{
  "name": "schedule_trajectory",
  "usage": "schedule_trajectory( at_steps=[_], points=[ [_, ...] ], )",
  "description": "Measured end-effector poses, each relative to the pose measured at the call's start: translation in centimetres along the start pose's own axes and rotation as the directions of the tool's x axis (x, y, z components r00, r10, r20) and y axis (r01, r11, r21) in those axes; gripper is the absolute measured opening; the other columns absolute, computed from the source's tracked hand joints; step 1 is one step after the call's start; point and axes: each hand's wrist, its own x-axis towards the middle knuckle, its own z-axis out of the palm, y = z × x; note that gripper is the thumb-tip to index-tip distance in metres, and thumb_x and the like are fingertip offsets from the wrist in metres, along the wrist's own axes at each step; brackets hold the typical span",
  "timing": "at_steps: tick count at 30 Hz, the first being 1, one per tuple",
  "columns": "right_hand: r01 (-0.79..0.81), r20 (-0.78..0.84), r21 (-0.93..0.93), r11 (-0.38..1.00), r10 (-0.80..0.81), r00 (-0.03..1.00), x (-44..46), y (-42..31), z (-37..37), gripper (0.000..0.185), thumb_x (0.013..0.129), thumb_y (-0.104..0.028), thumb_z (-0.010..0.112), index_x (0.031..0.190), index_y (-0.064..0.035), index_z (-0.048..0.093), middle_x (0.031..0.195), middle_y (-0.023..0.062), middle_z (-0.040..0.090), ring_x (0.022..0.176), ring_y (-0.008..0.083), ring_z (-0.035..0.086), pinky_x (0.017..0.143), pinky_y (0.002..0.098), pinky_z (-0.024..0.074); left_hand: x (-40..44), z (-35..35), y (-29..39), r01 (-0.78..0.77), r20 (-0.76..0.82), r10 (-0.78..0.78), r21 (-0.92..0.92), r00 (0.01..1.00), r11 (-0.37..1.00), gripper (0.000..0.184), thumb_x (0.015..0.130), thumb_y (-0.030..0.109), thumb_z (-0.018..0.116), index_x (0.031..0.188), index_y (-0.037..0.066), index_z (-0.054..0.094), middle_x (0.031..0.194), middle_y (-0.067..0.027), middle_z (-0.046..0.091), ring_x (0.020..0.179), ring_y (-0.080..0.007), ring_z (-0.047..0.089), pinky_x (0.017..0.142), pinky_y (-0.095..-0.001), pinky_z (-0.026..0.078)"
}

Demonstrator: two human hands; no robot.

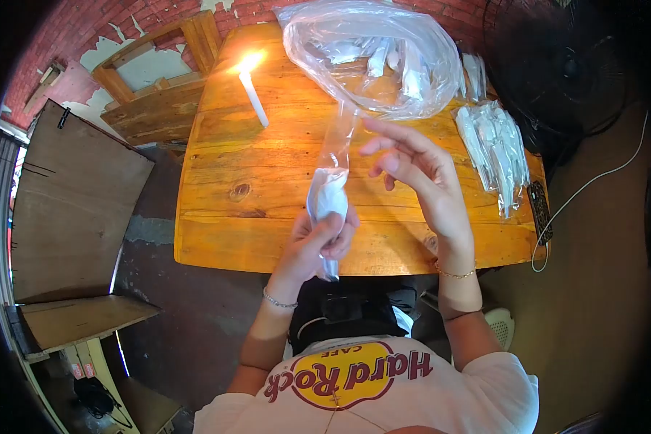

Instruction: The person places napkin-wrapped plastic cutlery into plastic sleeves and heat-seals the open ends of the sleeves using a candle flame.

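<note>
My left hand is wrapped round the lower part of a narrow clear plastic bag with white, powder-like contents. The bag stands upright above the table's front edge, its upper part unfilled and see-through. Just right of the bag's top is my right hand, its fingers apart and nothing held in them. The index fingertip comes close to the plastic; I cannot tell whether it touches. A lit white candle stands on the wooden table, left of the bag.
A large clear plastic bag with several white-filled packets lies at the table's back. More filled packets are piled at the right edge, beside a dark patterned phone with a white cable. A black fan stands behind them.
</note>
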Motion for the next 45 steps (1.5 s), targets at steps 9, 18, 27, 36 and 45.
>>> schedule_trajectory(
  at_steps=[9, 18, 27, 36, 45],
  points=[
    [0.359, 0.024, -0.402, 0.842, -0.382, 0.924, 1.2, -1.4, -0.1, 0.047, 0.066, -0.014, 0.076, 0.109, -0.0095, 0.059, 0.117, 0.0051, 0.05, 0.098, 0.0159, 0.049, 0.074, 0.0259, 0.0428, -0.6, 1.4, 1.7, 0.032, -0.16, 0.072, 0.57, 0.984, 0.821, 0.013, 0.086, 0.015, 0.059, 0.091, 0.003, 0.056, 0.073, 0.0046, 0.051, 0.062, -0.0025, 0.044, 0.055, -0.0187, 0.035],
    [0.506, 0.322, -0.444, 0.739, -0.396, 0.86, 3.2, -3.2, -3.6, 0.008, 0.07, -0.008, 0.07, 0.072, -0.0031, 0.064, 0.107, 0.0101, 0.056, 0.103, 0.021, 0.05, 0.091, 0.0331, 0.0362, -1.1, 0.7, 1.7, 0.17, -0.114, -0.13, 0.489, 0.985, 0.855, 0.022, 0.087, 0.019, 0.059, 0.1, 0.001, 0.056, 0.071, 0.0044, 0.051, 0.057, -0.0013, 0.041, 0.05, -0.0178, 0.033],
    [0.366, 0.362, -0.21, 0.907, -0.275, 0.891, 4.0, -2.9, -4.4, 0.009, 0.073, -0.01, 0.069, 0.07, -0.0027, 0.064, 0.109, 0.0096, 0.056, 0.106, 0.0202, 0.049, 0.092, 0.0341, 0.0356, -1.3, 0.7, 1.6, 0.221, -0.038, -0.226, 0.411, 0.973, 0.885, 0.027, 0.088, 0.022, 0.058, 0.104, 0.001, 0.055, 0.07, 0.0034, 0.05, 0.057, -0.0016, 0.041, 0.048, -0.0169, 0.032],
    [0.317, 0.554, -0.402, 0.859, -0.048, 0.831, 3.7, -4.7, -4.3, 0.007, 0.073, -0.008, 0.069, 0.077, -0.001, 0.068, 0.081, 0.0089, 0.064, 0.075, 0.0154, 0.06, 0.069, 0.0266, 0.0455, -0.5, -1.4, 1.4, 0.287, 0.263, -0.317, 0.148, 0.911, 0.946, 0.025, 0.088, 0.022, 0.057, 0.101, 0.001, 0.054, 0.077, -0.0001, 0.053, 0.064, -0.0072, 0.049, 0.054, -0.019, 0.036],
    [0.482, 0.448, -0.548, 0.684, -0.247, 0.859, 2.5, -6.8, -2.3, 0.011, 0.075, -0.007, 0.066, 0.067, 0.0012, 0.064, 0.073, 0.0065, 0.059, 0.067, 0.0122, 0.055, 0.063, 0.0239, 0.0419, 0.7, 1.3, -0.4, -0.028, -0.159, 0.172, 0.651, 0.972, 0.758, 0.024, 0.089, 0.016, 0.052, 0.105, -0.001, 0.053, 0.077, -0.0006, 0.054, 0.069, -0.0041, 0.047, 0.058, -0.0181, 0.036]
  ],
)
